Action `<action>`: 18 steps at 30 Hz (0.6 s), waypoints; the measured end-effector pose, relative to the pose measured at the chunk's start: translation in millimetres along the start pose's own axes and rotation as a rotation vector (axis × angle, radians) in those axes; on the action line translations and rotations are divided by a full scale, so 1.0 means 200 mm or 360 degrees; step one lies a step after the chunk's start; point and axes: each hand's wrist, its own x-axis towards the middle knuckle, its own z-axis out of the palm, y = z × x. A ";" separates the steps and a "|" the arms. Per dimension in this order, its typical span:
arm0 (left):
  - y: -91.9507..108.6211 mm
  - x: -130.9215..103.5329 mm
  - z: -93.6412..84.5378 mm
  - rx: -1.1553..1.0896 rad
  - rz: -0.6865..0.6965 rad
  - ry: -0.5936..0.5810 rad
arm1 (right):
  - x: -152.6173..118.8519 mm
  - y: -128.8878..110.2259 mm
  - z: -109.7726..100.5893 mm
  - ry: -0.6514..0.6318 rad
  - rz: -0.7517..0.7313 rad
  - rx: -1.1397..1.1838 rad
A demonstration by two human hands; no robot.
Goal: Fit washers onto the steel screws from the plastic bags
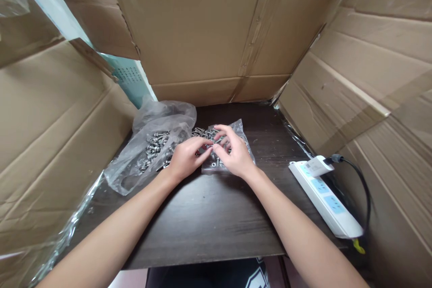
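Note:
My left hand (pixel 187 155) and my right hand (pixel 236 153) meet above the middle of the table. Their fingertips are pinched together around a small metal screw (pixel 217 142), whose ends are partly covered by the fingers. Beneath my hands lies a clear plastic bag (pixel 249 147) with metal nuts (pixel 213 164) and screws on it or in it; which one is hard to tell. Loose screws (pixel 200 132) are heaped just behind my left fingers. Left of that hand a larger translucent bag (pixel 162 114) holds many shiny bolts (pixel 155 145).
Cardboard walls (pixel 202 27) enclose the dark wooden table (pixel 202 225) at the back and both sides. A white power strip (pixel 326 198) with a plugged-in adapter (pixel 319 166) and black cable (pixel 366 189) lies on the right. The table's front edge is near my body.

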 end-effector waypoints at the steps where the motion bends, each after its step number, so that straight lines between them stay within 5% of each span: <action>1: 0.00 0.00 0.00 -0.0003 -0.0003 -0.0002 | 0.00 0.00 0.00 -0.0008 0.0012 0.0000; 18: 0.00 0.00 0.00 0.0000 0.0014 0.0001 | -0.02 0.00 0.01 -0.0046 -0.0002 -0.0208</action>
